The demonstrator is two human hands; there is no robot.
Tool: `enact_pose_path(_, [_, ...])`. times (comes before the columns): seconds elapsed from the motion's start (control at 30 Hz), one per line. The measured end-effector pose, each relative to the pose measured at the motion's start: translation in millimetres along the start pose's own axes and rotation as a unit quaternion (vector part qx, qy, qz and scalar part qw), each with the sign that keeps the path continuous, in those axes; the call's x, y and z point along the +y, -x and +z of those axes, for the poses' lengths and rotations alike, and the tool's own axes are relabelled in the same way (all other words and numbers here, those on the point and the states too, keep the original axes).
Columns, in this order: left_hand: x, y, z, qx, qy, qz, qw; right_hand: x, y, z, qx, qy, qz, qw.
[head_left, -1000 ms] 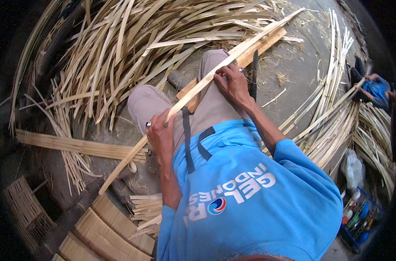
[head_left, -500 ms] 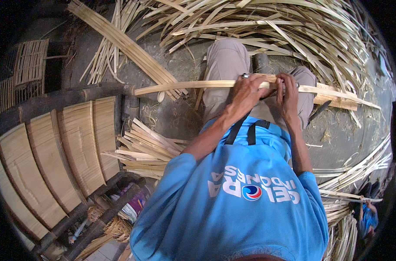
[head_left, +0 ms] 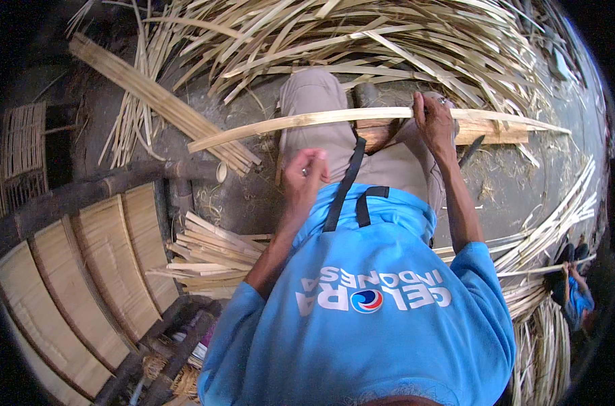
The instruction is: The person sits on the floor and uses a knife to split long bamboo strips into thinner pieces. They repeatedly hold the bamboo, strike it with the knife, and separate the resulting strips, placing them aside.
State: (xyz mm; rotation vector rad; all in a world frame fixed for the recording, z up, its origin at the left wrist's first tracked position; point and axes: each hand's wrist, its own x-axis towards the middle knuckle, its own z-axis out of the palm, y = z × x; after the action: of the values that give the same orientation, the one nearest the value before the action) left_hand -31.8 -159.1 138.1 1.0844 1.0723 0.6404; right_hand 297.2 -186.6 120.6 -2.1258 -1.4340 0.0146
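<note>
Here, beyond the curled-in left fingers (head_left: 296,166), a long pale strip (head_left: 375,114) is pinched by the right fingers (head_left: 419,112).

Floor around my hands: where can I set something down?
Mostly bare floor lies between your left hand, the split bamboo and the slat pile; another patch, with shavings, right of your right forearm. Beyond your knees, strips crowd it.

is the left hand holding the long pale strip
No, the left hand is apart from the long pale strip, which the right hand holds.
</note>
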Motion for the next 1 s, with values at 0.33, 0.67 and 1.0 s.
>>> enact_pose_path(0.33, [29.0, -37.4, 27.7, 0.044, 0.119, 0.018, 0.992, -12.6, 0.2, -4.6, -0.010, -0.024, 0.039, 0.999])
enact_pose_path(0.67, [18.8, -37.2, 34.8, 0.084, -0.185, 0.103, 0.974, -11.7, -2.1, 14.6, -0.012, -0.008, 0.001, 1.000])
enact_pose_path(1.0, [5.8, 11.3, 77.6, -0.334, -0.300, 0.290, 0.845, -13.7, -6.7, 31.0, -0.037, -0.019, 0.022, 0.999])
